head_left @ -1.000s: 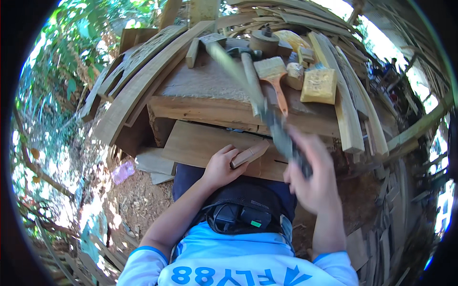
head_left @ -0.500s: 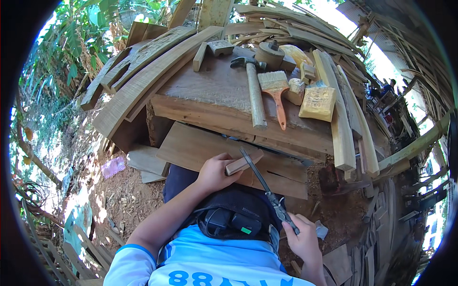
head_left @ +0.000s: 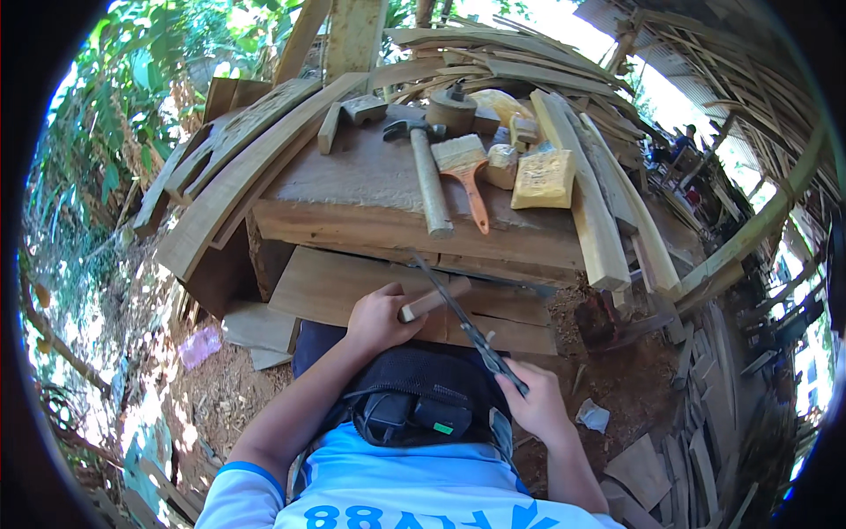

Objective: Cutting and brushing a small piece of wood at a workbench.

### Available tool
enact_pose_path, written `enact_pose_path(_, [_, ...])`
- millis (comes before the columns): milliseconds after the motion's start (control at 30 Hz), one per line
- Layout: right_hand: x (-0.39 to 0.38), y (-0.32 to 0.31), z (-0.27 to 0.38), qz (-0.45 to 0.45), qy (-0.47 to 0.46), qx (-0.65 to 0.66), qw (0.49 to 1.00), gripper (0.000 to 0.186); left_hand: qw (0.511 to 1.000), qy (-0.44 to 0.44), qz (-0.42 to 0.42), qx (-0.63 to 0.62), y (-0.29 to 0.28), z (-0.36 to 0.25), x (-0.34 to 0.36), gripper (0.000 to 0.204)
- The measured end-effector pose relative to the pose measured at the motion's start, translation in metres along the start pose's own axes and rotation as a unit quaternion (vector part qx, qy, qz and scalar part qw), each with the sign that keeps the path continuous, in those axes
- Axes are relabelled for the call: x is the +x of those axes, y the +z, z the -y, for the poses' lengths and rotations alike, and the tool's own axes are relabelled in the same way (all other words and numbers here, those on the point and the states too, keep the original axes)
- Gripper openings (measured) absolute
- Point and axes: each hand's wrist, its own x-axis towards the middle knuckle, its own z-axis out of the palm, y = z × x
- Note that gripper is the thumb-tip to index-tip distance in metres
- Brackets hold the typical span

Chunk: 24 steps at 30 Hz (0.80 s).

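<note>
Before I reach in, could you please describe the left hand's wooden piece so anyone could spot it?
Start at the thick wooden bench and come down to the wide flat board below its front edge. Over that board, the left hand grips the wooden piece, with a thin dark blade across it, and far shorter than that board.

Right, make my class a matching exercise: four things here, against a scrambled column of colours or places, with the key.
1. hammer
2. brush
3. small wood block
4. long thin tool

A. orange handle
B. in the right hand
C. dark head, pale handle
D. in the left hand

Pairs: 1-C, 2-A, 3-D, 4-B
</note>
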Motion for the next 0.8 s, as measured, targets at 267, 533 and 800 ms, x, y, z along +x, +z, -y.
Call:
enact_pose_path(267, [0.010, 0.025, -0.016, 0.036, 0.013, 0.033, 0.999, 0.026, 0.999, -0.009, -0.037, -0.016, 0.005, 0.003, 0.001, 0.032])
enact_pose_path(533, [0.005, 0.003, -0.009, 0.071, 0.031, -0.088, 0.993, 0.059, 0.999, -0.007, -0.034, -0.020, 0.002, 0.005, 0.003, 0.036])
enact_pose_path(800, [0.006, -0.011, 0.002, 0.071, -0.021, -0.082, 0.994, 0.060, 0.997, -0.056, -0.051, 0.009, 0.007, 0.005, -0.002, 0.038])
